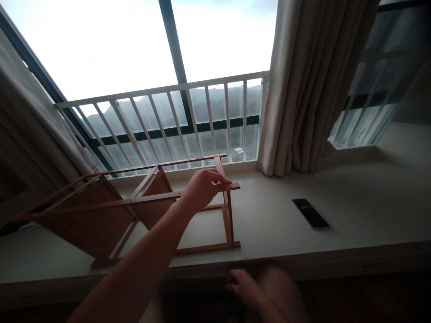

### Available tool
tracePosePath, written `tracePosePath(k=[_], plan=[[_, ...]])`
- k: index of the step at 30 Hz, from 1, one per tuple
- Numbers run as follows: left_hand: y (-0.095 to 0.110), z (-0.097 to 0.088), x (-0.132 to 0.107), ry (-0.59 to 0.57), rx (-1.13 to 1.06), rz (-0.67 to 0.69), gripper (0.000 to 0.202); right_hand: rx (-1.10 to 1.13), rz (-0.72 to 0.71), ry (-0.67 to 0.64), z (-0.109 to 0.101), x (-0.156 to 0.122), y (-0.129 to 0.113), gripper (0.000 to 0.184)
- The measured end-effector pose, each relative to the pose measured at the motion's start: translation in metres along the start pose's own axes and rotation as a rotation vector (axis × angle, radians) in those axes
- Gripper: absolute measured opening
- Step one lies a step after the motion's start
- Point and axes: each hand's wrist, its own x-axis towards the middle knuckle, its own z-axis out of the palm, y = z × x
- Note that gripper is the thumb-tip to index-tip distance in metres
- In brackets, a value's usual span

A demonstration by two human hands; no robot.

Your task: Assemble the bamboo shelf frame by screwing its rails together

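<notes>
So there's a wooden rack [153, 197] lying on its side on a pale ledge [269, 215], long rails running sideways, two solid panels standing crosswise between them and just an open frame at the 3 o'clock end. Calling the rack the middle of the clock, the left hand [202, 188] is up between 2 and 3, fingers closed around the near upper rail, pinching it close to its tip, with the forearm coming in from about 7 and crossing in front of the rack. The right hand [245, 285] is down at 4, below the ledge's front edge, right next to a knee [283, 287]. It's loosely curled, but it's pretty dark there, so I can't tell if there's anything in it. A black-screened phone [310, 213] lies flat on the ledge at 3, well apart from the rack. Up at 12 to 1 is a white railing [227, 116] in front of a bright window [218, 40], with hazy hills beyond. Curtains hang at 10 and 2, the one at 2 [299, 89] reaching down to the ledge.
</notes>
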Motion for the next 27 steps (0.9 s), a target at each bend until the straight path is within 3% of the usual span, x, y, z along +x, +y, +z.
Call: tracePosePath(k=[5,18,27], plan=[[-0.006,0.000,-0.010,-0.032,-0.111,0.127,0.029,0.023,-0.005,-0.003,-0.001,0.000,-0.001,0.014],[-0.016,0.009,-0.012,0.117,0.008,0.262,0.021,0.082,-0.034,0.052,-0.006,-0.006,-0.008,0.012],[-0.011,0.006,-0.013,0.102,0.173,0.158,0.025,0.199,-0.082,0.131,-0.021,-0.023,-0.025,0.016]])
